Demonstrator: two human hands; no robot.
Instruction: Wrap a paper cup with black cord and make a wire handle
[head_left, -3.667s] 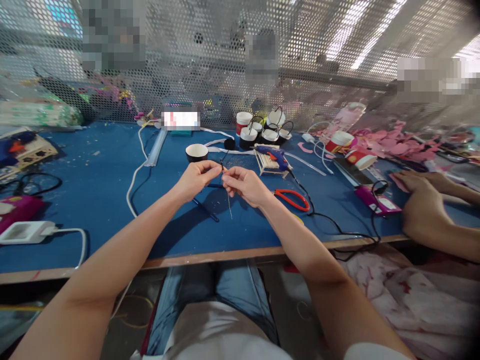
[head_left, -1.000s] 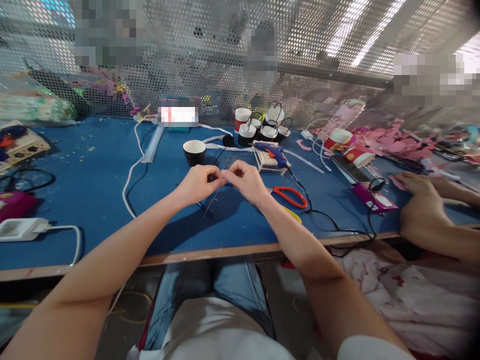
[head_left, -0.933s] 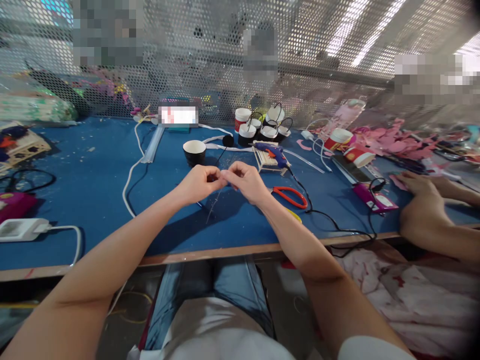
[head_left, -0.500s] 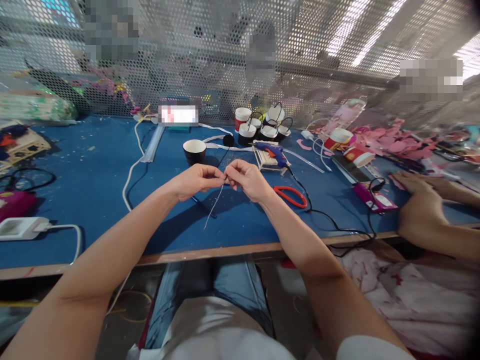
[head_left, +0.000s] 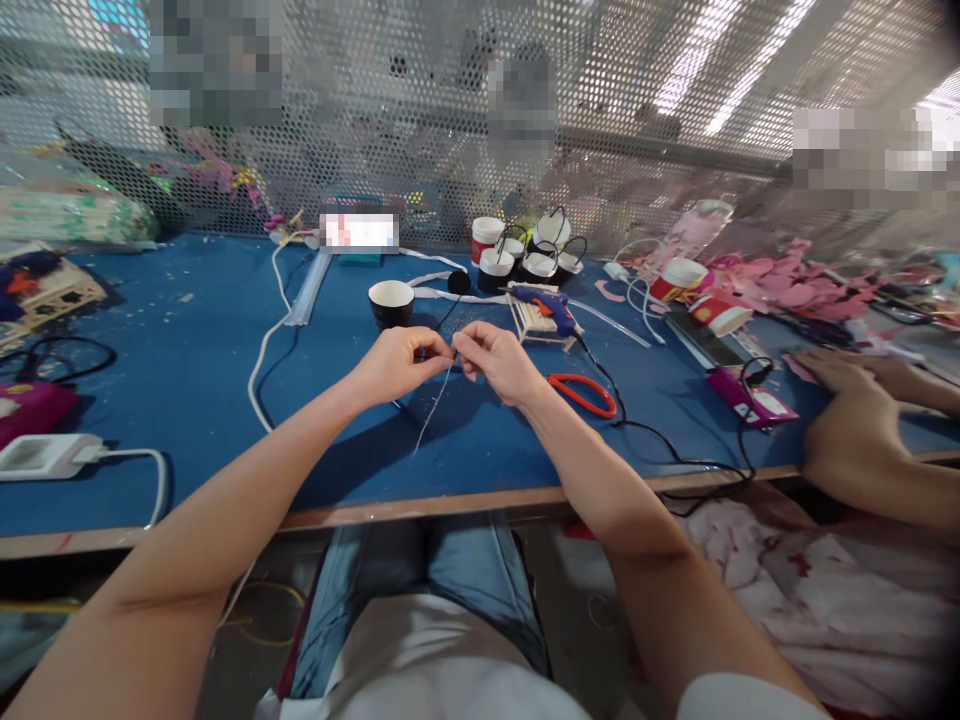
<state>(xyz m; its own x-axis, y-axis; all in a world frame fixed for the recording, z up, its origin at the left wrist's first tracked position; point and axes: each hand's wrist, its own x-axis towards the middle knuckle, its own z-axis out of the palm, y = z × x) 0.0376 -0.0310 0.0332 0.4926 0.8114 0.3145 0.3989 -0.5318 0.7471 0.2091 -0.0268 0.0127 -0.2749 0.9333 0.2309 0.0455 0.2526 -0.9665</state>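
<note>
My left hand [head_left: 401,360] and my right hand [head_left: 496,360] meet above the blue table, thumbs and fingertips pinched together. Between them they grip a thin whitish strand [head_left: 433,410], wire or thread, whose loose tail hangs down toward me. The fingertips hide its upper end. Just beyond my fingers is a round black piece [head_left: 459,282] with a thin dark stem running toward my hands; whether I hold that stem, I cannot tell. A black cup with a white inside [head_left: 391,300] stands behind my left hand. Part of a slim dark stick [head_left: 399,404] shows under that hand.
A blue glue gun [head_left: 546,308] rests on a small wooden rack, near red-handled pliers [head_left: 583,396]. Several black cups with wire handles [head_left: 538,268] stand behind. Cables cross the table [head_left: 202,400]. At right are a phone [head_left: 705,338], pink pieces and another person's hands [head_left: 840,385].
My hands hold nearly the same pinch on the strand, and its tail has swung slightly. The whole view has shifted a little.
</note>
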